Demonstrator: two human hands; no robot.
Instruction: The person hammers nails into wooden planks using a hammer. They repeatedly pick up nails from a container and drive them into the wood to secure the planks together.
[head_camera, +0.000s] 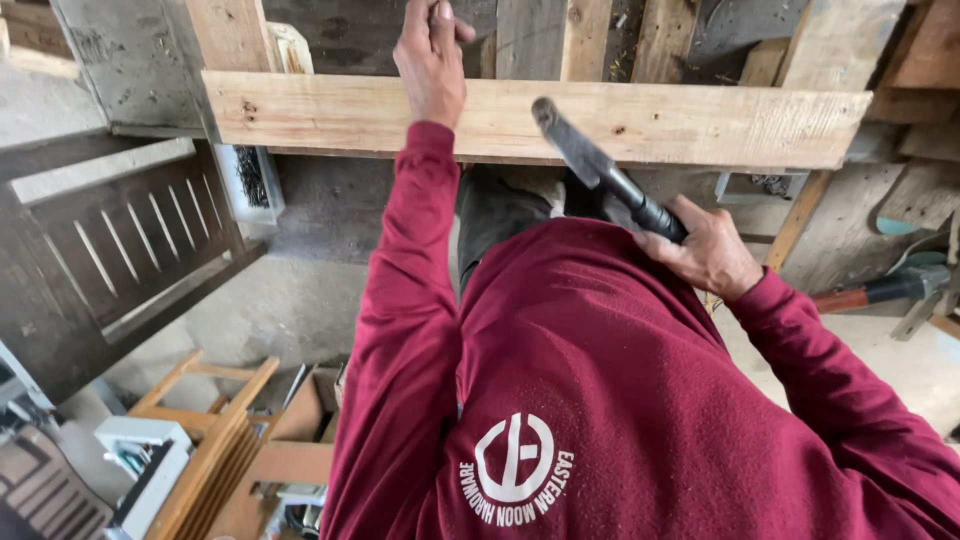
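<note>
Head view: 1 hammer (600, 175), 1 plank (700, 125), 2 hands.

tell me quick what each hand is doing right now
Left hand: fingers closed, pressing on the pale wooden plank.
Right hand: closed around the hammer, raised near the plank.

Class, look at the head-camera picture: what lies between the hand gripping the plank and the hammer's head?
In the head view, only bare pale wood of the plank lies between the left hand and the hammer.
</note>
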